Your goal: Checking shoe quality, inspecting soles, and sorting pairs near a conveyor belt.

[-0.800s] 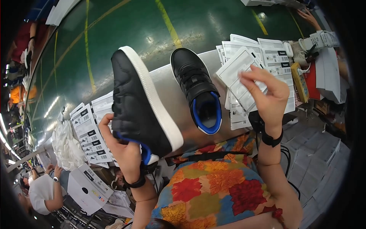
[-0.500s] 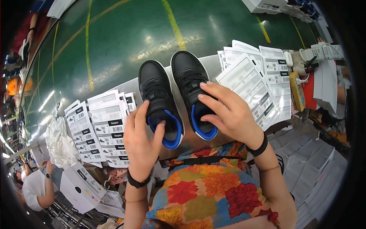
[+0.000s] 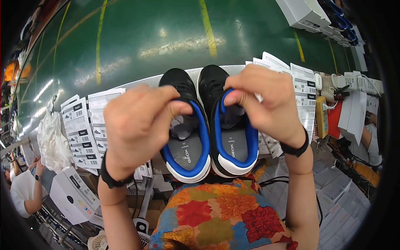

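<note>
Head view: the left shoe [image 3: 203,134] and right shoe [image 3: 252,139] sit side by side at the metal bench [image 3: 151,81], toes pointing away, heels toward the person. The left hand [image 3: 135,118] has thumb and fingers pinched on the left shoe's front collar; the right hand [image 3: 266,98] pinches the right shoe's tongue likewise. This grip apparently keeps both openings wide, exposing crumpled stuffing [image 3: 183,127]. Label sheets [image 3: 78,134] flank the shoes, presumably for easy reach.
</note>
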`<state>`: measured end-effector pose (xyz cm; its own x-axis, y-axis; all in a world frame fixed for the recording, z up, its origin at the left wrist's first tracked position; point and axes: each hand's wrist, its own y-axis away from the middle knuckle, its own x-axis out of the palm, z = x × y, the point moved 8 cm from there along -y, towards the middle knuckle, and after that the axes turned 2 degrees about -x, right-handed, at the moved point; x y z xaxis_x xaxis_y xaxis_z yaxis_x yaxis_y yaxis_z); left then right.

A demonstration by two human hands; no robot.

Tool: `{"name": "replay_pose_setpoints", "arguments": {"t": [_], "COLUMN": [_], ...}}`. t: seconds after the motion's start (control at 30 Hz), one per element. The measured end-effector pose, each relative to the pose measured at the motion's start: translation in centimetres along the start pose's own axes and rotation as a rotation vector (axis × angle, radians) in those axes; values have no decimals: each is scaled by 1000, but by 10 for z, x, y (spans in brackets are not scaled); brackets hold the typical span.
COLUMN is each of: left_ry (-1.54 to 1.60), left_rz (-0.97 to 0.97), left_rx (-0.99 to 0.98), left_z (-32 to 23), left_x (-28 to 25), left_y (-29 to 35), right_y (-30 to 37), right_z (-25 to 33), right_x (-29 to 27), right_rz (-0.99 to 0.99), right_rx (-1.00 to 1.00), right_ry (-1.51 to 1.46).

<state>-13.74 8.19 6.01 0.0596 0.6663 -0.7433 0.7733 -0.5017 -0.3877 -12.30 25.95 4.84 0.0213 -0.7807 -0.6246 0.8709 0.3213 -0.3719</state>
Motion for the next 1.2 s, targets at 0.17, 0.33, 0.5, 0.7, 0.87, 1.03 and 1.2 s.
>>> {"name": "replay_pose_setpoints", "arguments": {"t": [0.17, 0.33, 0.5, 0.7, 0.87, 1.03, 1.2], "left_ry": [212, 289, 397, -44, 71, 296, 293], "left_rz": [27, 190, 216, -15, 18, 6, 77], "left_rx": [-117, -284, -351, -51, 28, -583, -718], "left_z": [17, 30, 40, 12, -5, 27, 15], "left_x": [3, 11, 15, 7, 30, 48, 38], "left_y": [-25, -34, -38, -11, 56, 104, 100], "right_y": [-18, -23, -31, -3, 58, 103, 116], "right_z": [-31, -51, -50, -11, 12, -11, -16], "right_x": [6, 13, 13, 0, 33, 30, 34], "right_rz": [109, 190, 128, -48, -79, -120, -71], "right_rx": [347, 499, 423, 45, -149, 449, 841], "right_ry": [-302, -446, -521, 80, 59, -6, -364]}}
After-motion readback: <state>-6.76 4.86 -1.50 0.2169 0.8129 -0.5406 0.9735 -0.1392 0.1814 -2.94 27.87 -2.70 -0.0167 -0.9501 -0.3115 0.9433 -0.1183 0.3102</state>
